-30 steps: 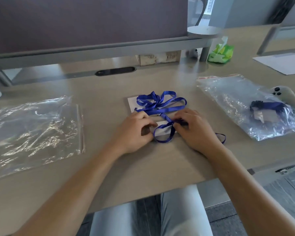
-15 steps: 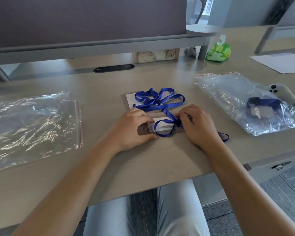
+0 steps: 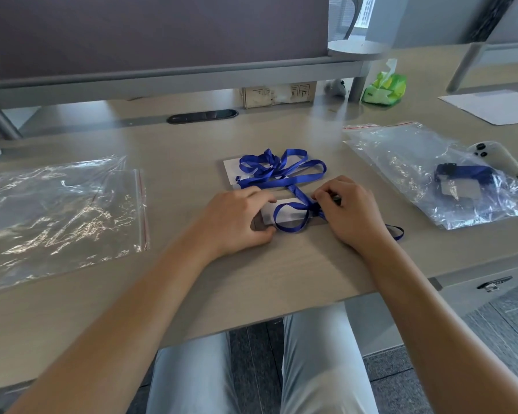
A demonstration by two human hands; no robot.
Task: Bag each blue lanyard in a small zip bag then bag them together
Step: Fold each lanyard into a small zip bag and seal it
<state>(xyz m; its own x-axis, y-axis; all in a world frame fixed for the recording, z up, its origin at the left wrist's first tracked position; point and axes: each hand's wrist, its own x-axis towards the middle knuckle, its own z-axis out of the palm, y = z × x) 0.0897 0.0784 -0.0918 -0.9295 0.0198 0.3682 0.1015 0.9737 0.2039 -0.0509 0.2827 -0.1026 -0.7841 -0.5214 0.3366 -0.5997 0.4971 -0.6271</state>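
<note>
A loose blue lanyard lies tangled at the middle of the desk, over a white card. Its clear badge holder with a white insert lies between my hands. My left hand grips the holder's left end with thumb and fingers. My right hand pinches the strap where it joins the dark clip at the holder's right end. A loop of strap sticks out from under my right wrist. To the right, a crumpled zip bag holds another blue lanyard.
A large clear zip bag lies flat at the left. A white game controller sits behind the right bag. Green tissue pack, a paper sheet and a cardboard box stand farther back. The desk edge runs near my lap.
Both hands stay on the badge holder; my left fingers have spread a little along its top edge. The view has shifted slightly.
</note>
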